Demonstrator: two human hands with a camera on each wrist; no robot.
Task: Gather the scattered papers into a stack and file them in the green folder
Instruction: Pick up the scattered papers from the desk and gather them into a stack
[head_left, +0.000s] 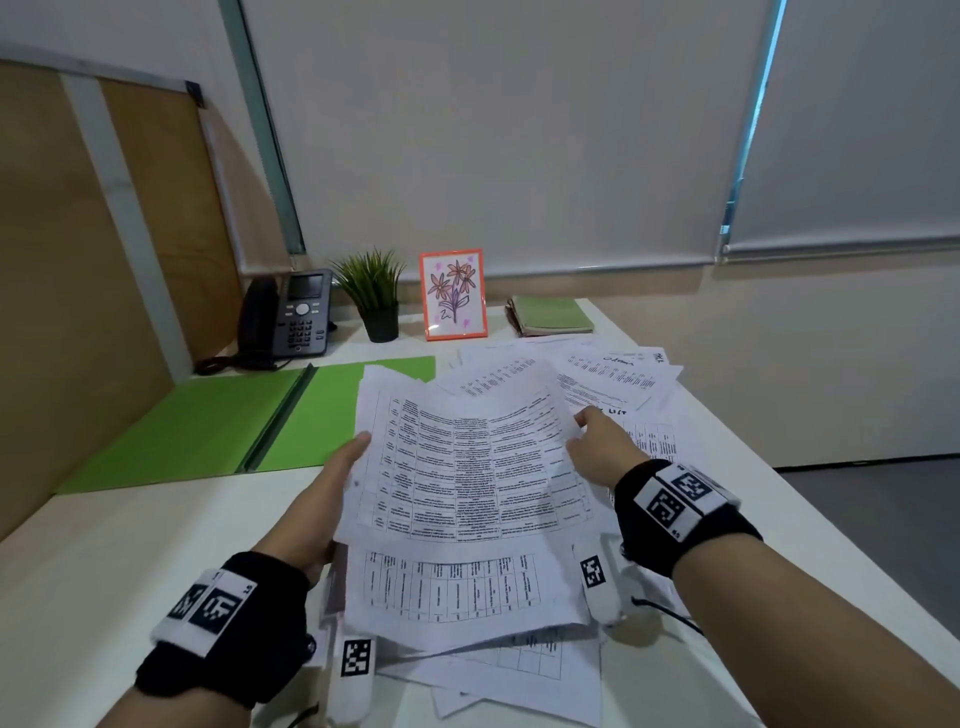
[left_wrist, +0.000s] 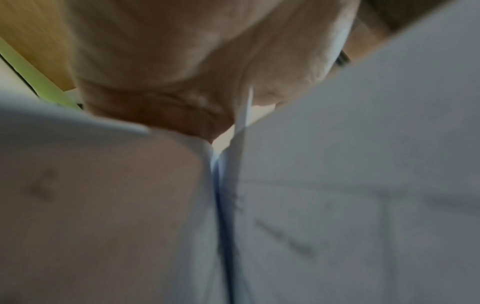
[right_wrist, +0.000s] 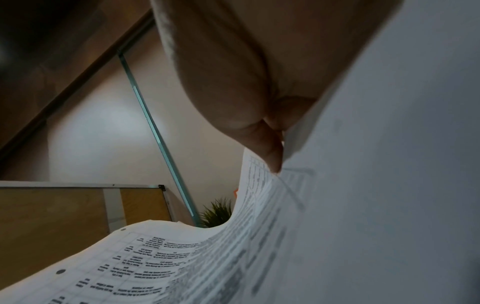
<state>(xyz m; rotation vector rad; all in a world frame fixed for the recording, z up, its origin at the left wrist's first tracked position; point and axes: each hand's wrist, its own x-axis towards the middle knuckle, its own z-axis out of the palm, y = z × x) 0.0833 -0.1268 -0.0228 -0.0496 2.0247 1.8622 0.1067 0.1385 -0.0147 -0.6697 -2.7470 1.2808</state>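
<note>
I hold a bundle of printed table sheets a little above the white desk, bowed between both hands. My left hand grips its left edge, thumb on top. My right hand pinches the right edge; in the right wrist view the thumb presses on the curved top sheet. The left wrist view is blurred: palm against paper. More loose papers lie under the bundle and fanned out at the back right. The green folder lies open flat to the left.
Along the back of the desk stand a desk phone, a small potted plant, an orange-framed flower drawing and a pile of green folders. A wooden partition walls the left side. The desk's right edge drops to the floor.
</note>
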